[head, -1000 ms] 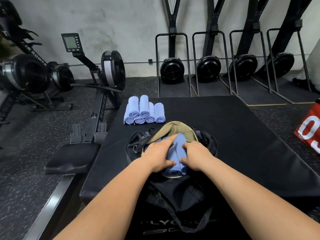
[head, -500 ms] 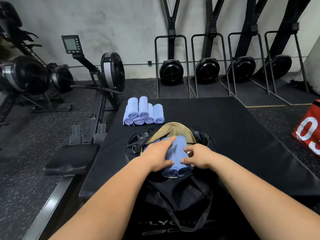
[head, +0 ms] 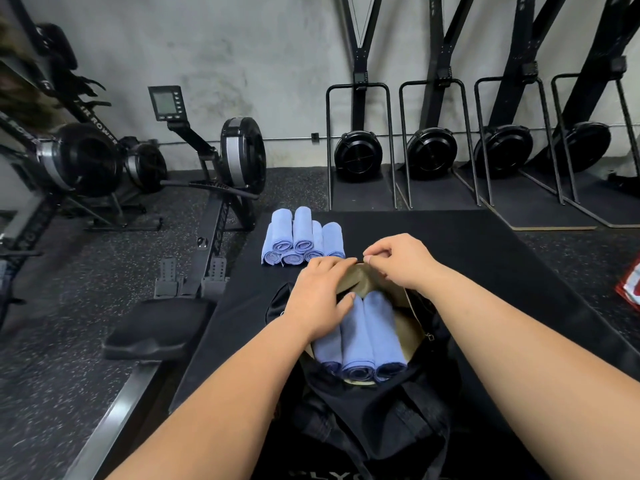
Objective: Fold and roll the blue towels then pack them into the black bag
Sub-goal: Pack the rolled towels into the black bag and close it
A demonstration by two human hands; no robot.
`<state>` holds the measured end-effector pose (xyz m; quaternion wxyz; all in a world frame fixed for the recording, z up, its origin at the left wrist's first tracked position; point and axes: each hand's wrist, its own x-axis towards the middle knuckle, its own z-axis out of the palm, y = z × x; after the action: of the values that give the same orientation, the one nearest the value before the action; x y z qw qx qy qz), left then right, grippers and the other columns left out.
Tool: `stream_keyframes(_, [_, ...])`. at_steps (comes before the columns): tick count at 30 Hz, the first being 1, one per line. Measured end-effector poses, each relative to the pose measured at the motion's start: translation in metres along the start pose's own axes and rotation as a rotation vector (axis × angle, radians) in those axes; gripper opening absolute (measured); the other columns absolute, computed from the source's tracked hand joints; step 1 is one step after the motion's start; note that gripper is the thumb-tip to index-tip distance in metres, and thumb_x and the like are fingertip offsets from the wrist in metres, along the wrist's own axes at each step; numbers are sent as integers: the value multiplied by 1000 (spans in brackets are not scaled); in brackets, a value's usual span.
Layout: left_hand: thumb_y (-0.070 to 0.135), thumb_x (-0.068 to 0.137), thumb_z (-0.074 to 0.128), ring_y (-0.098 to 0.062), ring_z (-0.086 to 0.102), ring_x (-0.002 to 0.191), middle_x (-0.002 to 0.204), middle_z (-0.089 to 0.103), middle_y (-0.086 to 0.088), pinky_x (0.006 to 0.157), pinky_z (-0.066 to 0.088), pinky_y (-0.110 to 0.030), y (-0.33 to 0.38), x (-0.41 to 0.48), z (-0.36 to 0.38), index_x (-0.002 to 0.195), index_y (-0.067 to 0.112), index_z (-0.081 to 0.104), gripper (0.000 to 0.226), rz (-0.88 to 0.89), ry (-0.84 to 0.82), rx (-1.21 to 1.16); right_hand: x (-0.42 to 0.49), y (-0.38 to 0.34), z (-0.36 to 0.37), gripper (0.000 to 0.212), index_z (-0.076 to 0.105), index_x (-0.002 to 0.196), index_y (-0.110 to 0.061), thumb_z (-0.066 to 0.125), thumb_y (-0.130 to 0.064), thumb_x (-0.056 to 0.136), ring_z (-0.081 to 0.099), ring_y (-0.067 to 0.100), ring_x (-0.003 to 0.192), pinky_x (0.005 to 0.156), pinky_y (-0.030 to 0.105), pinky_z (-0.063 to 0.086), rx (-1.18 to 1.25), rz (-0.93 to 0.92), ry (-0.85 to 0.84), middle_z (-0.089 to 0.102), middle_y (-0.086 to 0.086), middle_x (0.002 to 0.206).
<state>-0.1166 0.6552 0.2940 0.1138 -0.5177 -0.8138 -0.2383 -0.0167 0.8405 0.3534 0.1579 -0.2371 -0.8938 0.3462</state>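
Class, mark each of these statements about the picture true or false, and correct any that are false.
1. Three rolled towels lie side by side in the black bag. True.
2. The bag is zipped shut. False: it is open, and its tan lining shows.
3. A stack of rolled towels sits on the black mat beyond the bag. True.
4. The right hand holds a towel. False: it pinches the bag's far rim.
5. The left hand is on the stack. False: it is at the bag's opening.
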Motion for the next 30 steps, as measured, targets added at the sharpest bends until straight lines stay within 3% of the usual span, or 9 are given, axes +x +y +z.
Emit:
stream_keyframes(5, [47,98,61,-25,49,129,141,58,1,108,41,-42,-18,2,11,152,25,49,59,-163,30,-31,27,-14,19,14,82,97,-28,72,-21,91,61,-6,74,67,10,41,-55,-18,46,69,-18,73])
stream_keyframes(10, [56,102,42,-28,53,125,134,62,-2,103,44,-45,-35,-1,23,151,23,50,60,-325,21,-112,58,-25,44,18,82,95,-24,67,-16,90,68,12,88,82,26,52,-80,-12,57,75,-10,86])
stream_keyframes(16, [57,106,18,-22,57,122,134,64,7,102,42,-43,-50,-13,45,149,29,53,62,-294,-22,-11,93,-28,75,12,79,95,-28,70,-23,90,66,17,95,80,25,45,-130,17,-49,69,-10,90])
stream_keyframes(20, [53,111,17,-16,53,126,135,60,13,106,38,-40,-54,-20,58,150,30,51,57,-252,-40,71,116,-23,100,26,76,112,-30,77,-42,89,65,21,113,96,32,52,-247,35,-230,73,-3,114])
stream_keyframes(25, [51,113,13,-16,52,124,139,59,12,108,37,-40,-55,-25,63,154,27,48,59,-285,-37,74,139,-24,124,57,57,144,-26,73,-44,93,56,28,130,95,31,42,-230,70,-224,64,3,136])
stream_keyframes(30, [48,114,15,-17,52,122,140,58,11,108,37,-39,-53,-27,63,157,22,44,59,-297,-34,87,161,-25,145,69,36,160,-29,66,-41,99,52,33,133,91,34,41,-174,39,-208,54,9,149])
